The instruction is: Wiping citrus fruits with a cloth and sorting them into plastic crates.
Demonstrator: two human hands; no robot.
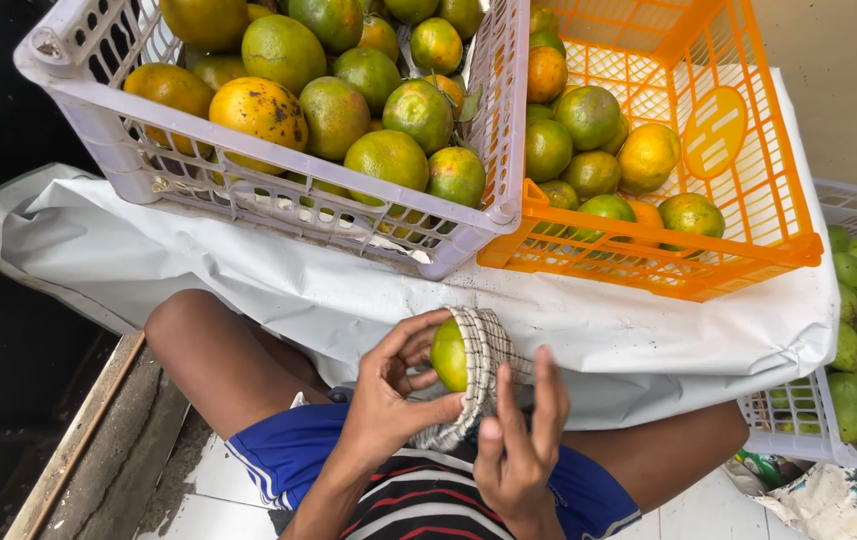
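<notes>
1. Gripping an orange [449,354] wrapped partly in a checked cloth [480,372], the left hand [388,395] is closed around both; thumb and fingers press the fruit and cloth together.
2. Right hand [520,440] is open, fingers spread and raised, touching the cloth's outer side just beside the fruit. It grips nothing.
3. Fruit position: held above the lap, near the edge of the white sheet [248,280] that covers the surface.
4. Behind the sheet stand a white crate [98,130], heaped with oranges, and an orange crate [748,200], partly filled. A third crate [798,420] at the right holds green fruit.
5. Risk, slipping: the fruit is round and only half covered. If the left grip loosens, it could likely drop to the tiled floor [218,500].
6. Risk, cloth: a loose fold may likely slide off while the right hand stays open.
7. Risk, heap: the white crate is piled above its rim and overhangs the surface; a knock could probably spill fruit.
</notes>
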